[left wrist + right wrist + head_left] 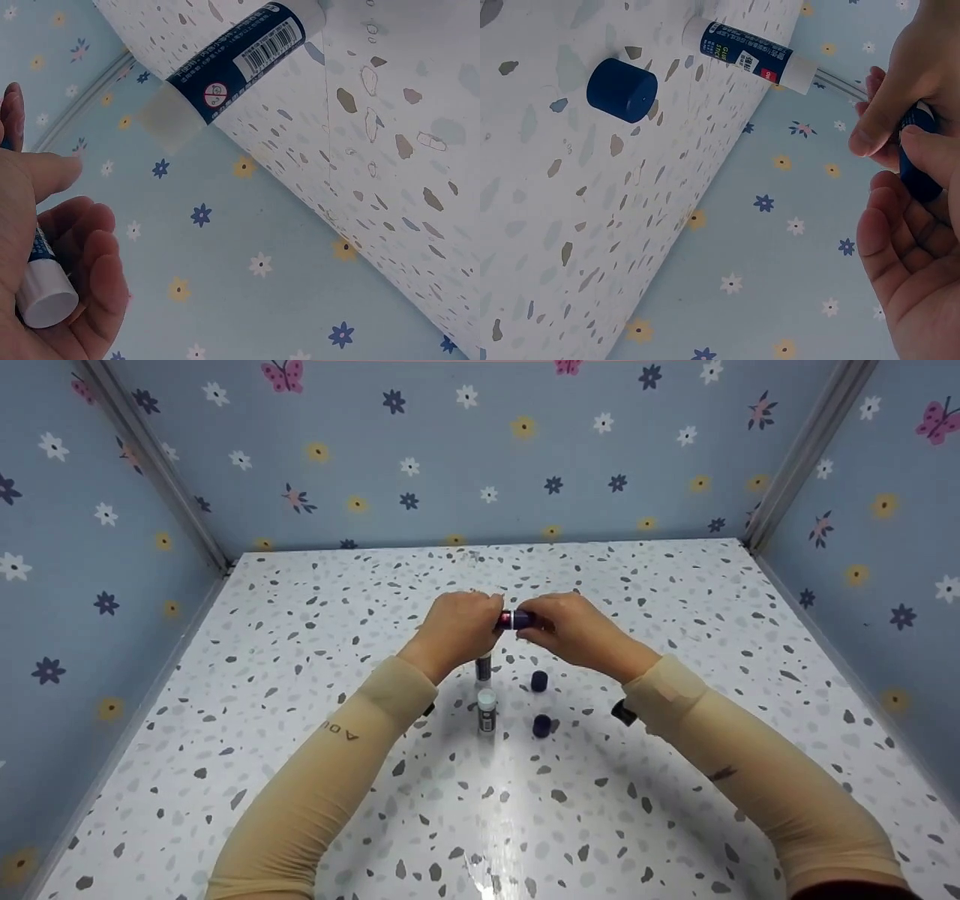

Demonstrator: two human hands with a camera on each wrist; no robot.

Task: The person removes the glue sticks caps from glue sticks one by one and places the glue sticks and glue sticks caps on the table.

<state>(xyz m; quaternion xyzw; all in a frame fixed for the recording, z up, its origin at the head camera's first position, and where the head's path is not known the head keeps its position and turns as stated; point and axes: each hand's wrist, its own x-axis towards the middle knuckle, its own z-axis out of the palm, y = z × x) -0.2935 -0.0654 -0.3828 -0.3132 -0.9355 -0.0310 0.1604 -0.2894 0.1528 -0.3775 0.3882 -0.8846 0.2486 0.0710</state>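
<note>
Both hands meet over the table on one dark blue glue stick (504,620). My left hand (461,626) grips its body, and the white end (51,296) shows below the curled fingers in the left wrist view. My right hand (574,626) pinches the dark blue cap (922,180) at the other end. A white band lies between body and cap; whether the cap is loose I cannot tell. Two uncapped glue sticks stand upright below the hands: the nearer glue stick (487,712) and the farther glue stick (484,667), partly hidden by my left hand.
To the right of the standing sticks, two dark blue caps sit on the table, a farther cap (538,681) and a nearer cap (541,726). Blue flowered panels (450,450) enclose the speckled white table (315,607) at the back and sides.
</note>
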